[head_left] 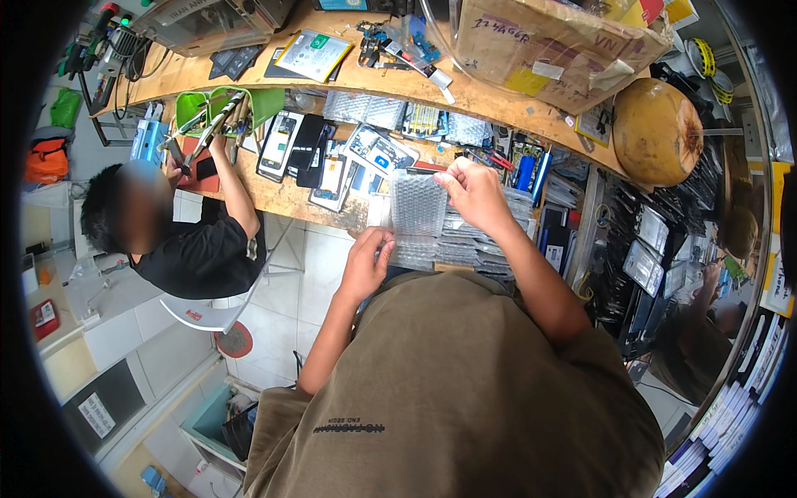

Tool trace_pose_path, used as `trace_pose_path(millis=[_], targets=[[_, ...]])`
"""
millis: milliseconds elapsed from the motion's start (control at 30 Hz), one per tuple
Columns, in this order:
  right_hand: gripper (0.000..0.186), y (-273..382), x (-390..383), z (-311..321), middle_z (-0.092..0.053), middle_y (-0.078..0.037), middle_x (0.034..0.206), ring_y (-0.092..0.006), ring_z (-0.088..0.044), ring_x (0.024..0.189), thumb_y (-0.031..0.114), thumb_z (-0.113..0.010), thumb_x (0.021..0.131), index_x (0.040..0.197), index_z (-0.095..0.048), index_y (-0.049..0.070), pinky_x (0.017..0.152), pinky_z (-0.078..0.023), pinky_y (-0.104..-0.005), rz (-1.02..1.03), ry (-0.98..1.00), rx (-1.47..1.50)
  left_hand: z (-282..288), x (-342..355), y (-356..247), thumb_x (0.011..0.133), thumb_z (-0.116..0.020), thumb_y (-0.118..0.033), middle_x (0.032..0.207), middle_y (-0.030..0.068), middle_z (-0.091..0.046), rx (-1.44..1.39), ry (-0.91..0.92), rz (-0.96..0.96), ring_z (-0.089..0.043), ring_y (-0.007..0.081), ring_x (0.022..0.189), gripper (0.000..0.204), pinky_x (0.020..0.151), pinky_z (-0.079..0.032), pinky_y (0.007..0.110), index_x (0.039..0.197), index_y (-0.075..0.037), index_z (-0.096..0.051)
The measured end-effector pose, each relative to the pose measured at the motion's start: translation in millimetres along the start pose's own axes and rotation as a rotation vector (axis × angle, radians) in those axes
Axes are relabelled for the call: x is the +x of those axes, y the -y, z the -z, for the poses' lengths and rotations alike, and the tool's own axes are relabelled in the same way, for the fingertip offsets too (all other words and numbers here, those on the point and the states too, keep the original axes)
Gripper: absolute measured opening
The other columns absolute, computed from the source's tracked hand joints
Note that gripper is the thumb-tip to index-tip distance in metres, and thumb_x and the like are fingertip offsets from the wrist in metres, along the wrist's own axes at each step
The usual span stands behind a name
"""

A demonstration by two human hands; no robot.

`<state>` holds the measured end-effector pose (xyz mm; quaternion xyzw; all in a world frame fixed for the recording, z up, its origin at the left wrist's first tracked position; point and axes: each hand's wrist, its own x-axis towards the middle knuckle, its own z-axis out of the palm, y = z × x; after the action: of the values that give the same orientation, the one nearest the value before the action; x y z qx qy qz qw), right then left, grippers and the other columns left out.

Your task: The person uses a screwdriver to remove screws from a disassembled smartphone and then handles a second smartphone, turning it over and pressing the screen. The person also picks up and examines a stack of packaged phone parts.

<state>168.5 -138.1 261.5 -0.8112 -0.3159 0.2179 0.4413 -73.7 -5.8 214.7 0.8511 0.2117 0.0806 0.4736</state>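
In front of my body I hold up a clear bubble-wrap pouch (418, 203) by two corners. My right hand (481, 195) is closed in a pinch at its upper right corner, where a thin dark strip (427, 168) shows along the top edge; whether that is part of something inside cannot be made out. My left hand (365, 261) is closed with its fingertips at the pouch's lower left edge. Under and beside the pouch lies a pile of bubble-wrapped flat packets (475, 242). Opened phones (380, 151) lie on the bench beyond the pouch.
A co-worker (195, 224) sits at the left, hands near a green tool holder (278, 101). The wooden bench (282, 199) carries more phones (281, 145), red-handled pliers (501, 160) and blue cylinders (531, 170). A cardboard box (556, 54) and a round brown object (657, 133) stand on the upper shelf.
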Motion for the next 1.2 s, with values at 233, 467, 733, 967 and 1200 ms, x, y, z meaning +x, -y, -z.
trace_pose_path(millis=[233,467,733,967,1200], targets=[[0.024,8,-37,-9,-0.071,-0.023,0.078,-0.0457,-0.071,0.077,0.021,-0.075,0.099,0.093,-0.063,0.001,0.069,-0.054,-0.0542,0.122,0.114,-0.101,-11,-21,2,0.096,-0.073,-0.004,0.108,0.016,-0.071,-0.015,0.012,0.201,-0.066,0.0356,0.097,0.013,0.086,-0.054,0.044,0.107,-0.001,-0.067],[0.018,-19,-61,-35,-0.072,-0.019,0.079,-0.0409,-0.071,0.069,0.013,-0.075,0.099,0.096,-0.063,0.001,0.062,-0.054,-0.0467,0.123,0.06,-0.046,-10,-16,3,0.094,-0.074,-0.005,0.123,0.0137,-0.073,0.148,0.074,-0.022,-0.064,0.0367,0.116,0.033,0.099,-0.053,0.046,0.127,-0.005,-0.069],[0.011,-40,-90,-40,-0.067,-0.012,0.09,-0.0321,-0.071,0.087,0.012,-0.075,0.09,0.092,-0.067,0.005,0.069,-0.056,-0.0459,0.32,0.238,-0.366,-14,-15,-1,0.093,-0.072,-0.003,0.121,0.0153,-0.072,0.155,0.056,-0.032,-0.063,0.0376,0.116,0.031,0.1,-0.052,0.046,0.124,-0.005,-0.069],[0.009,-9,-83,-20,-0.06,-0.009,0.093,-0.0301,-0.066,0.096,0.01,-0.072,0.089,0.093,-0.066,0.008,0.069,-0.055,-0.0432,0.387,0.189,-0.369,5,2,-18,0.096,-0.07,-0.003,0.099,0.0152,-0.072,0.042,-0.004,-0.061,-0.069,0.0372,0.096,0.011,0.089,-0.055,0.043,0.107,-0.001,-0.072],[0.019,14,-19,8,-0.071,-0.016,0.091,-0.0297,-0.07,0.074,0.006,-0.073,0.095,0.113,-0.068,0.001,0.071,-0.056,-0.0412,0.244,0.005,-0.036,20,68,-33,0.104,-0.069,-0.006,0.095,0.0046,-0.074,-0.174,-0.17,0.01,-0.066,0.008,0.086,0.012,0.079,-0.055,0.026,0.111,0.003,-0.072]])
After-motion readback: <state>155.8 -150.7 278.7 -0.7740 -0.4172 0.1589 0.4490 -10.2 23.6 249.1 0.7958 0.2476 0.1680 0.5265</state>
